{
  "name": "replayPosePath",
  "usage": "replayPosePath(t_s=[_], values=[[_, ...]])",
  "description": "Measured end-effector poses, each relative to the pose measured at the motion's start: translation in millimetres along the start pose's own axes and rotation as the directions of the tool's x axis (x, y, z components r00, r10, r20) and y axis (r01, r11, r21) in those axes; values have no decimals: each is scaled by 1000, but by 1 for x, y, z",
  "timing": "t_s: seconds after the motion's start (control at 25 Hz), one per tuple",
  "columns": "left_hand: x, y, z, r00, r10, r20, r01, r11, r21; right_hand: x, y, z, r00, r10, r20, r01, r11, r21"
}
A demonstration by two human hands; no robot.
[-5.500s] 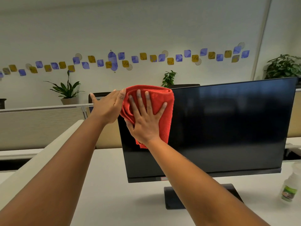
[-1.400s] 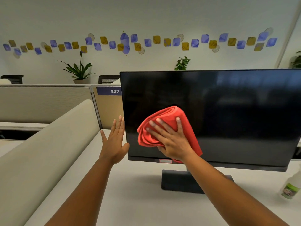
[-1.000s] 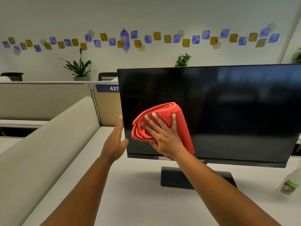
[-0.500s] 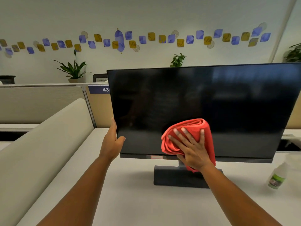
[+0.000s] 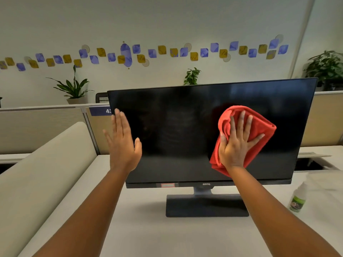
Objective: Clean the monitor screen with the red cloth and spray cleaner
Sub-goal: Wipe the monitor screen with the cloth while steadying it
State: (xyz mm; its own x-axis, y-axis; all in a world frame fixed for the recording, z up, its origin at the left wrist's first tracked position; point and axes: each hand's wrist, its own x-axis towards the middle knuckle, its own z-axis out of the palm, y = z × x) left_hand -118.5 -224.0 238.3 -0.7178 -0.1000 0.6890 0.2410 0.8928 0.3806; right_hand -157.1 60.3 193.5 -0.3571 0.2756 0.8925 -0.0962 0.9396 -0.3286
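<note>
A black monitor (image 5: pixel 176 130) stands on a dark base on the white desk (image 5: pixel 148 236), its screen off. My right hand (image 5: pixel 236 145) lies flat, fingers spread, on a bunched red cloth (image 5: pixel 259 127) and presses it against the right half of the screen. My left hand (image 5: pixel 122 143) is open with fingers straight, held at the screen's left edge; I cannot tell whether it touches the frame. A small white spray bottle (image 5: pixel 297 199) with a green label stands on the desk, right of the monitor base.
A beige padded divider (image 5: pixel 37 173) runs along the desk's left side. Low cubicle partitions (image 5: pixel 42 127) stand behind the monitor, with potted plants (image 5: pixel 73 89) on top. A gap in the desk (image 5: pixel 308 165) opens at the right rear.
My right hand slid the red cloth from the lower left of the screen across and up to the right half. My left hand let go of the monitor's left edge and opened flat.
</note>
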Motion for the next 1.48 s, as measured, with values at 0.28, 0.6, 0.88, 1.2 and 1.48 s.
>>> replayPosePath(t_s=[0.28, 0.6, 0.88, 1.2, 1.48], values=[[75, 66, -25, 962, 268, 44, -271, 941, 203, 48, -51, 5, 974, -226, -13, 226, 974, 3], [84, 76, -28, 959, 196, 206, -230, 961, 154, 61, -16, -9, 961, -274, 45, 276, 960, -47], [85, 81, -30, 952, 156, 264, -206, 962, 178, 90, 59, -37, 998, 61, 30, -61, 998, -23], [81, 83, -22, 960, 134, 248, -185, 963, 196, 36, 110, -41, 938, 342, 49, -344, 939, 29], [74, 85, -12, 969, 116, 217, -157, 970, 184, -33, 89, -16, 878, 471, 90, -478, 875, 80]])
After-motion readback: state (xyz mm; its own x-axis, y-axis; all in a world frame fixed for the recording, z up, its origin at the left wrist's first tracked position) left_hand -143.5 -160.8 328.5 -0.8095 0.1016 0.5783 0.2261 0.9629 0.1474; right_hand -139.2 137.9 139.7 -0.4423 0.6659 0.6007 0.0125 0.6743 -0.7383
